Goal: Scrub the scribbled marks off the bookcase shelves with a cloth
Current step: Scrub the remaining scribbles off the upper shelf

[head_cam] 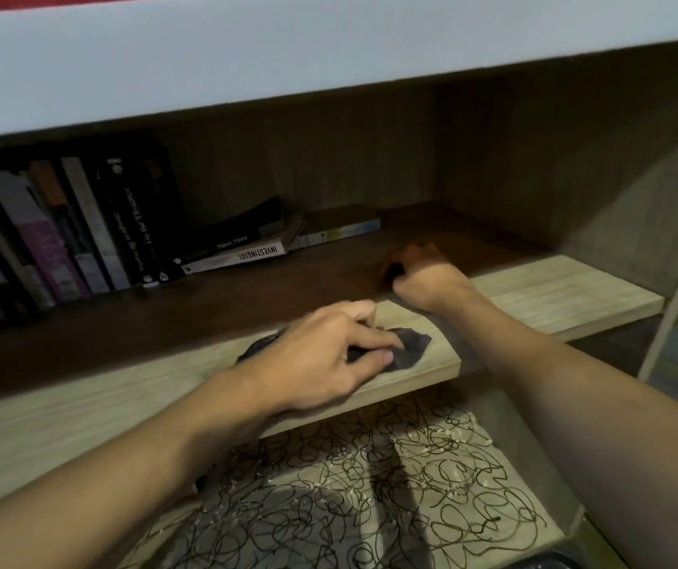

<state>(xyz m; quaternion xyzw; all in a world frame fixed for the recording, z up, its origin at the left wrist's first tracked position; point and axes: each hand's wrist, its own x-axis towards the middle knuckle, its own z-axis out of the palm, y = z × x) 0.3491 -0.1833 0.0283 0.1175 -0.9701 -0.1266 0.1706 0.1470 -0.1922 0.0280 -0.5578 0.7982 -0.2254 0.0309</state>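
The cloth point(405, 349) is a small dark rag, crumpled flat on the front edge of the middle shelf point(534, 297), roughly midway along it. It looks thin, soft and light, with no stiffness of its own, so it probably bunches or slides under the fingers unless it is pinned down. The left hand point(325, 355) lies over it, fingers nearly straight and spread, fingertips pressing the fabric to the wood rather than curling round it; one end of the cloth sticks out behind the hand toward the wrist, the other ahead of the fingertips. That flat press across the middle of the rag seems the sensible hold for scrubbing, since it keeps most of the fabric on the board.

The right hand point(425, 277) is further back on the same shelf, in shadow, fingers curled into a loose fist; whether it holds anything I cannot tell.

The scribbled marks point(370, 478) cover the lower shelf point(542, 478) thickly, black loops with pale flecks among them, still untouched by the cloth. Books point(83, 232) stand and lie at the back left of the middle shelf.
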